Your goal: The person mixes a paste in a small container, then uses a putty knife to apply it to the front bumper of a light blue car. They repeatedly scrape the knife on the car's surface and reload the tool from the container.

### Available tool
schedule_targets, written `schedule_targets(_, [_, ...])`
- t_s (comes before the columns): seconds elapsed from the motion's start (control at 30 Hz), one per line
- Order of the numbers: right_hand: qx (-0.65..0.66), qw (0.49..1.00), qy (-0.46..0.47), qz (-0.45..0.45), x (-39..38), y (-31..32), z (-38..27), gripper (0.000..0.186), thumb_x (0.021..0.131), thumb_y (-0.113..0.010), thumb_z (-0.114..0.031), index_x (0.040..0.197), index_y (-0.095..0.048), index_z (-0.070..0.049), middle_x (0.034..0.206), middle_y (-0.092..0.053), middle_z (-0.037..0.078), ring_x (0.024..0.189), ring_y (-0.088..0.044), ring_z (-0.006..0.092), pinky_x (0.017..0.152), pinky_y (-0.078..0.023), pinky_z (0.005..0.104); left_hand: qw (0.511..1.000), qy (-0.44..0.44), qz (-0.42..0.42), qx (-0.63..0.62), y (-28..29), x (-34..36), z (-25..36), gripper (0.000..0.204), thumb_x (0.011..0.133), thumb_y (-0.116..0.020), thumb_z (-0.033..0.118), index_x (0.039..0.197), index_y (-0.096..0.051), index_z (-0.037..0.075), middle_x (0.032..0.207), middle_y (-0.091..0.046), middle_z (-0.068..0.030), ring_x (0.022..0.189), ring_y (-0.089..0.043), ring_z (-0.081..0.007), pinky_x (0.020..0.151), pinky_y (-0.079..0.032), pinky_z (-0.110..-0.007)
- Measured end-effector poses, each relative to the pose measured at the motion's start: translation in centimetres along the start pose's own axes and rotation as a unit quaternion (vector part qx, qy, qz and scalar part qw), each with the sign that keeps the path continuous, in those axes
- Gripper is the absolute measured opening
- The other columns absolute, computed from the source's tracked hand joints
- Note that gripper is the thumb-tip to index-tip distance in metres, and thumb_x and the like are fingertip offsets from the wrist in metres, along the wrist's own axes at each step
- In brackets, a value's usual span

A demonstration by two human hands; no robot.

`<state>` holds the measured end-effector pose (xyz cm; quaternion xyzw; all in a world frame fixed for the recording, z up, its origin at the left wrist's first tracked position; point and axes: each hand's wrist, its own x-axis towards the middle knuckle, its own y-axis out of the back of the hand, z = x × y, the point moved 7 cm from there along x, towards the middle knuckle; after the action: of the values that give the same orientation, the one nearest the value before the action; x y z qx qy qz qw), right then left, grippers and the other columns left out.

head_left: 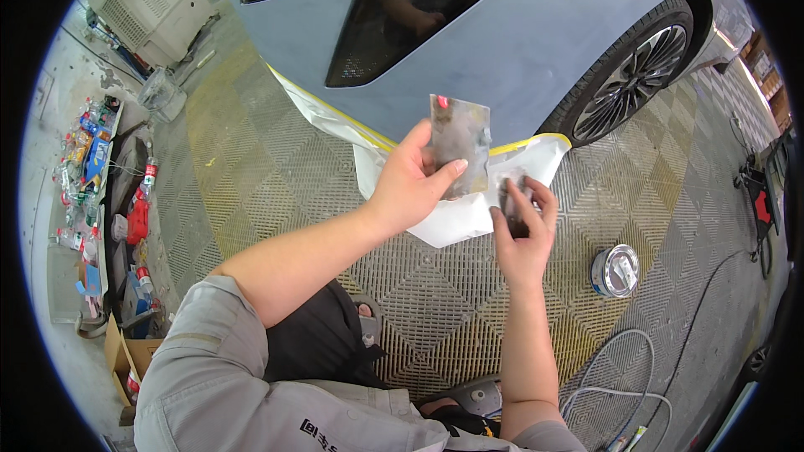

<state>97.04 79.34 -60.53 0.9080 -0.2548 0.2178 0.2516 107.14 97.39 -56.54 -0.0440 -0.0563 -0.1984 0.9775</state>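
My left hand (414,180) is closed on a flat, smeared grey mixing plate (462,138), thumb across its face and fingers behind. A small red dab sits near the plate's upper left corner. Just right of and below it, my right hand (528,230) pinches a small dark flat scraper (512,205), slightly blurred and partly hidden by the fingers. The plate and scraper look apart. Beyond both hands stands a car's dull grey-blue bumper (469,67) with a dark lamp (368,25). White masking sheet (452,222) hangs along its lower edge under yellow tape (519,145).
A round metal tin (615,270) stands on the patterned grate floor (419,285) at right. A grey hose (624,343) loops at lower right. Bottles (88,159) crowd a shelf at left, with a cardboard box (126,356) below. The car's wheel (632,75) is at upper right.
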Motion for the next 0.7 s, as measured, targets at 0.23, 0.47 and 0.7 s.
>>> schedule_targets(0.23, [0.000,0.997,0.023,-0.077,-0.2,-1.0,-2.0,0.048,0.075,-0.089,-0.006,0.121,-0.081,-0.013,0.134,-0.060,0.012,0.119,-0.061,0.0305,0.102,-0.052,0.0422,0.991,-0.059,-0.022,0.119,-0.7,-0.6,0.5,0.042,0.102,-0.066,0.000,0.140,-0.049,0.004,0.114,-0.075,-0.0095,0.105,-0.073,-0.0140,0.087,-0.059,-0.032])
schedule_targets(0.47, [0.296,0.938,-0.149,-0.097,-0.3,-1.0,0.3,0.046,0.086,-0.081,0.001,0.131,-0.071,-0.003,0.139,-0.059,0.008,0.119,-0.064,0.0172,0.086,-0.059,0.0284,1.000,-0.001,-0.030,-0.004,-0.7,-0.4,0.3,0.041,0.103,-0.065,-0.002,0.140,-0.049,0.005,0.115,-0.075,-0.0086,0.104,-0.073,-0.0123,0.089,-0.059,-0.031])
schedule_targets(0.7, [0.449,0.839,-0.307,0.011,-0.9,-0.2,4.6,0.039,0.102,-0.069,-0.010,0.137,-0.063,0.004,0.134,-0.069,0.018,0.123,-0.068,0.0235,0.100,-0.057,0.0370,1.000,0.000,0.000,-0.030,0.1,0.1,0.5,0.042,0.103,-0.066,-0.001,0.140,-0.049,0.007,0.116,-0.076,-0.0084,0.103,-0.072,-0.0117,0.088,-0.059,-0.030])
